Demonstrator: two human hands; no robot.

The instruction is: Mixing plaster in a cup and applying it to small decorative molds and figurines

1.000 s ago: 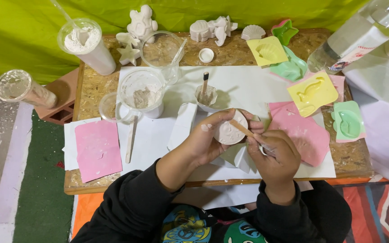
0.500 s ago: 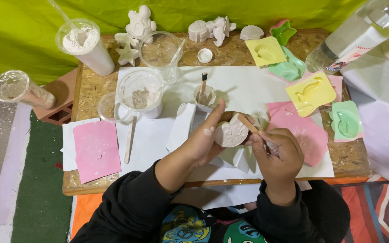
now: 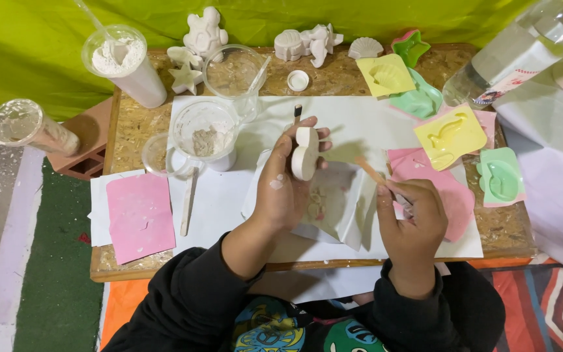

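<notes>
Above the middle of the white paper sheet (image 3: 360, 124), the left hand (image 3: 285, 186) holds a white plaster cast (image 3: 305, 153) on edge, fingers closed around its far side and thumb pressed to the near side, so that the thin rim faces the camera. This grip appears chosen to expose the edge of the piece for inspection or trimming, while keeping it over the paper so that any crumbs fall on a covered surface.

The right hand (image 3: 412, 218) is closed on a thin wooden stick (image 3: 371, 171), fingers curled together around its lower end; the tip points up and left toward the cast but stands apart from it.

Under both hands lies a folded white wrapper (image 3: 340, 208) with pale residue on it.

Working materials are set in an arc out of the way:
- a clear cup with plaster residue (image 3: 204, 133) just left of the hands, with a flat stick (image 3: 188, 202) beside it;
- a cup of white powder (image 3: 122, 62) at the back left;
- finished white figures (image 3: 204, 34) along the back edge;
- a yellow mould (image 3: 449, 135), a green mould (image 3: 500, 177) and pink sheets (image 3: 139, 215) at the sides.

A clear bottle (image 3: 522, 49) lies tilted at the right rear, off the wooden table (image 3: 131, 127).
</notes>
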